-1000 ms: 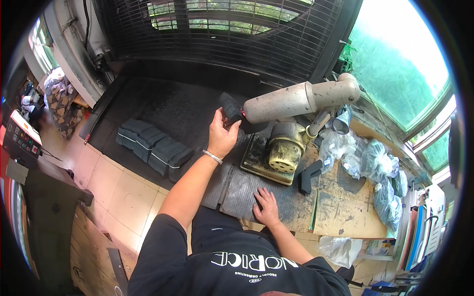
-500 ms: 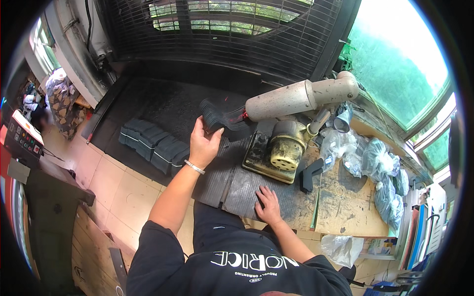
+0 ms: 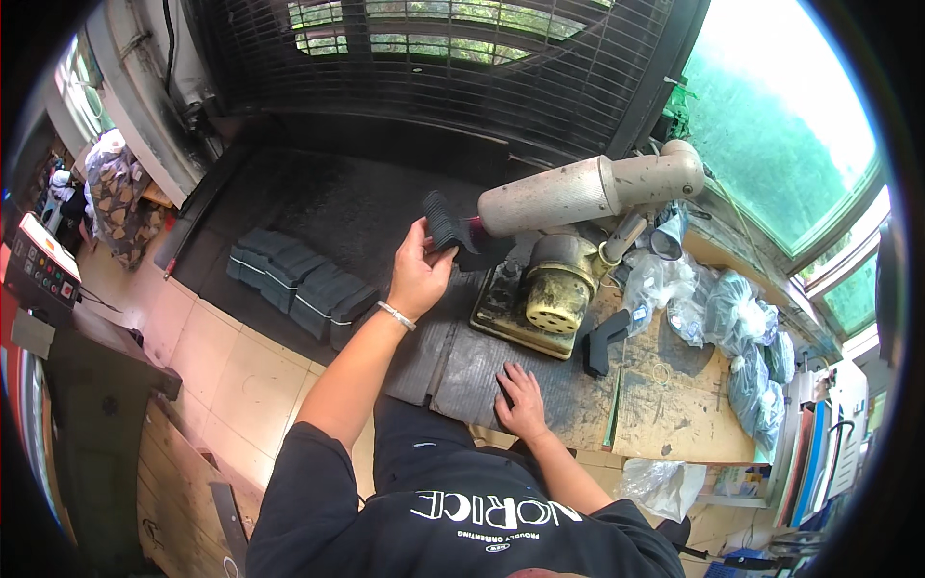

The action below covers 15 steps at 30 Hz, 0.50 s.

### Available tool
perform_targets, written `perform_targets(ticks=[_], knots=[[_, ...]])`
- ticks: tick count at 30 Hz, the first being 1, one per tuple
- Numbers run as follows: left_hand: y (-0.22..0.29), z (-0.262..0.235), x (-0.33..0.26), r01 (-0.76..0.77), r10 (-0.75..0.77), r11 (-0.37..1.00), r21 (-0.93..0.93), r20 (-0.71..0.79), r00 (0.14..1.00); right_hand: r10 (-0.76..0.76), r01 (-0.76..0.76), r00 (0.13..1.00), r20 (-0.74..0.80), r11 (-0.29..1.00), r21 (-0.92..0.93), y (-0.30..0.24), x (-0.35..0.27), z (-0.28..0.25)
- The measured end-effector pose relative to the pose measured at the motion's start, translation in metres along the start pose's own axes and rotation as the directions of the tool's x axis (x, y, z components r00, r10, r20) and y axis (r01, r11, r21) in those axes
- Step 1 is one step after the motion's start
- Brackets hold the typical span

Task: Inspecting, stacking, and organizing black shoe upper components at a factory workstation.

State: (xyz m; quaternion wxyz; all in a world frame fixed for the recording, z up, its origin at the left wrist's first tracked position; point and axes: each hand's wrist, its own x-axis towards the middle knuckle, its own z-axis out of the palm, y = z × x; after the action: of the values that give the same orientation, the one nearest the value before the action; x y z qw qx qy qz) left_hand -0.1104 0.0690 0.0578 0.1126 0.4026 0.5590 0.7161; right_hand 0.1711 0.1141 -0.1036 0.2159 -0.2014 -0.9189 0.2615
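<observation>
A curved black piece with a ribbed face [image 3: 445, 220] is pinched between the thumb and fingers of my left hand [image 3: 421, 275]. Whether it is one part or a fanned stack of thin ones, I cannot tell. It stands tilted just left of the mouth of a pale metal cylinder [image 3: 544, 197], where a dim red glow shows. A dark flap reaches from the piece toward that mouth. My right hand [image 3: 523, 402] lies flat on the ribbed black mat [image 3: 472, 380], fingers spread and holding nothing. Beyond it sits a grimy yellowish machine [image 3: 559, 294] on a square base.
Strapped bundles of black pieces [image 3: 299, 279] lie on the dark bench to the left. A black angled piece [image 3: 605, 345] rests right of the machine. Clear plastic bags [image 3: 737, 313] crowd the right side. A dark wire grille [image 3: 424, 87] stands behind the bench.
My left hand has moved slightly right and up with the black piece, turning it more upright. The glow at the cylinder's mouth looks different. My right hand has stayed in place.
</observation>
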Motion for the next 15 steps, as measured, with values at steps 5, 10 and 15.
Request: perform_targets(ticks=[5,10,15], knots=[[-0.008,0.019,0.008,-0.009,0.009,1.0,-0.006,0.017,1.0,0.013,-0.013,1.0,0.013,1.0,0.003,0.0,0.0,0.001],[-0.007,0.023,0.008,-0.013,0.013,1.0,-0.008,0.005,1.0,0.01,-0.01,1.0,0.008,1.0,-0.003,0.0,0.0,0.0],[-0.001,0.009,0.005,-0.043,0.042,0.999,0.03,0.031,0.999,0.002,-0.002,1.0,-0.002,1.0,0.001,0.001,-0.001,0.0]])
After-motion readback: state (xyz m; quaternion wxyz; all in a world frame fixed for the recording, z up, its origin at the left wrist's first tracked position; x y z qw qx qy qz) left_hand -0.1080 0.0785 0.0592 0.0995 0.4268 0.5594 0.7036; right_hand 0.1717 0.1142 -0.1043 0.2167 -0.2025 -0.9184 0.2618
